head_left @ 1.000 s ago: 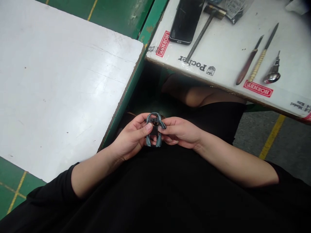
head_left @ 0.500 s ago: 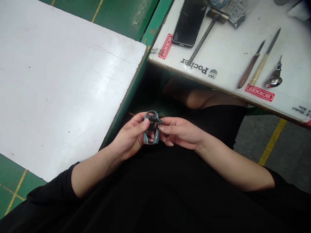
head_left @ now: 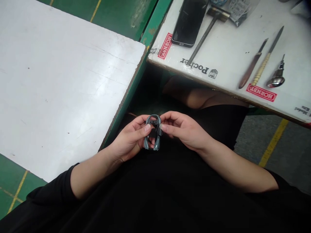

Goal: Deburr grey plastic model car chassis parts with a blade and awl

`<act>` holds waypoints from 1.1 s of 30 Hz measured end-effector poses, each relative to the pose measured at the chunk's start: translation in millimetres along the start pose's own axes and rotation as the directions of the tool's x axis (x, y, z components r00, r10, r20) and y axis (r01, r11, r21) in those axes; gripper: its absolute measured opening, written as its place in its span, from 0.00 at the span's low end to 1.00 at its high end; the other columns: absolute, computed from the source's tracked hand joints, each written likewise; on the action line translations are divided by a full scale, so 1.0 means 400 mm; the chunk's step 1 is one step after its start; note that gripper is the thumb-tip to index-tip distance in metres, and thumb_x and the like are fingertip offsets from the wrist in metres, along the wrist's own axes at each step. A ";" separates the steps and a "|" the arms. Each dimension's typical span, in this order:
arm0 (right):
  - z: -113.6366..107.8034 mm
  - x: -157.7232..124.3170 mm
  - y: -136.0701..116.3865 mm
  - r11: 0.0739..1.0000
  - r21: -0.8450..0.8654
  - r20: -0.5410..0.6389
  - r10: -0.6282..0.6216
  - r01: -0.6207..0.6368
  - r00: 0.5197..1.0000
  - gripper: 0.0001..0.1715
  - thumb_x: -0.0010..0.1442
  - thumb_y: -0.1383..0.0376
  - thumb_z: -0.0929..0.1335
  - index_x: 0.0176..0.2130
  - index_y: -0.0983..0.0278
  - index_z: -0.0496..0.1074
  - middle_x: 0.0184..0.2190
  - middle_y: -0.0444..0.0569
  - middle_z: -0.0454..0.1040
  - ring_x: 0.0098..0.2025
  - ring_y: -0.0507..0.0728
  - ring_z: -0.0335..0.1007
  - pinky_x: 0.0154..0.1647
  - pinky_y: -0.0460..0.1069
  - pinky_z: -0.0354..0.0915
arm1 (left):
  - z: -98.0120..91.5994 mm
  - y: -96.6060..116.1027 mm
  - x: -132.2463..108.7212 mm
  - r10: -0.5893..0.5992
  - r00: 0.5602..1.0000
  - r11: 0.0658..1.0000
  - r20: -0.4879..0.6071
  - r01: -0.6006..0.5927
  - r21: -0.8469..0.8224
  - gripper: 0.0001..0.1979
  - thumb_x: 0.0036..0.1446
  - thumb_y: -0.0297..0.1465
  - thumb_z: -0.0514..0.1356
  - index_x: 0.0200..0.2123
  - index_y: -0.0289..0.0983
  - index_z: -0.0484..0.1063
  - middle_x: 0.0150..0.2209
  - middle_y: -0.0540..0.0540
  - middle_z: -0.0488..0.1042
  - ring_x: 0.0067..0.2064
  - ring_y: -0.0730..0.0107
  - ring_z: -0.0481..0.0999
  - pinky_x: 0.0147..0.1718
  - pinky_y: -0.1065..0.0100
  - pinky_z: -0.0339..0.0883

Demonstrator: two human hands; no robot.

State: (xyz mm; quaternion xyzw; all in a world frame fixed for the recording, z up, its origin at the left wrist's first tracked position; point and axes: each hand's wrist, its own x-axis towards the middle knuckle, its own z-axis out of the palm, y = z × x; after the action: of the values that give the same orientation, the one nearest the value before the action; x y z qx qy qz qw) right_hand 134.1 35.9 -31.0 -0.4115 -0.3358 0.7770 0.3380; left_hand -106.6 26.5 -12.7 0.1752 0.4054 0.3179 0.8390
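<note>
Small grey-blue model car shell in the air between both hands, left hand half closed around its side and gripping it, right hand half open and pinching the opposite side, probably for keeping the thin shell steady and turned upward for close looking.

car shell: blue-grey | HORNBY stamp: red on white | tool handle: cream, banded | floor: green, yellow lines
</note>
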 end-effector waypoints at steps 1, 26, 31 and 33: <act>0.001 0.000 0.000 1.000 -0.013 -0.007 -0.002 0.001 1.000 0.26 0.65 0.46 0.87 0.49 0.60 0.86 0.41 0.48 0.83 0.37 0.55 0.73 0.33 0.49 0.67 | 0.001 0.000 0.000 -0.009 1.000 1.000 -0.001 0.009 -0.019 0.22 0.67 0.38 0.82 0.57 0.38 0.83 0.41 0.47 0.86 0.32 0.69 0.87 0.30 0.70 0.87; -0.007 -0.003 0.003 0.954 -0.272 -0.017 -0.132 0.123 0.991 0.24 0.75 0.43 0.81 0.40 0.60 0.84 0.34 0.46 0.79 0.33 0.54 0.71 0.34 0.50 0.67 | -0.013 -0.006 0.004 0.094 0.996 0.955 0.010 -0.093 0.283 0.23 0.64 0.34 0.84 0.60 0.39 0.86 0.44 0.46 0.88 0.42 0.65 0.90 0.45 0.64 0.89; -0.022 -0.020 0.002 0.615 -0.614 0.127 -0.543 0.496 0.830 0.04 0.77 0.60 0.80 0.49 0.57 0.88 0.48 0.49 0.83 0.41 0.56 0.81 0.38 0.51 0.76 | -0.022 -0.006 -0.009 0.431 0.902 0.685 -0.024 -0.310 0.659 0.18 0.63 0.36 0.85 0.53 0.41 0.90 0.51 0.42 0.91 0.53 0.55 0.90 0.57 0.57 0.84; -0.025 -0.027 -0.001 0.465 -0.660 0.207 -0.643 0.590 0.738 0.05 0.77 0.63 0.81 0.52 0.55 0.88 0.49 0.50 0.83 0.44 0.57 0.82 0.40 0.51 0.78 | -0.026 -0.003 -0.014 0.561 0.821 0.501 0.109 -0.441 0.745 0.20 0.62 0.35 0.85 0.56 0.43 0.90 0.53 0.41 0.91 0.57 0.52 0.90 0.61 0.54 0.83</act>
State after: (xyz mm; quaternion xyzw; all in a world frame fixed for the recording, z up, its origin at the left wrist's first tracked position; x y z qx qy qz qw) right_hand 147.5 30.0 -30.6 -0.3836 -0.7118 0.4034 0.4283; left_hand -117.1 22.1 -16.7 0.5867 0.4900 0.3659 0.5309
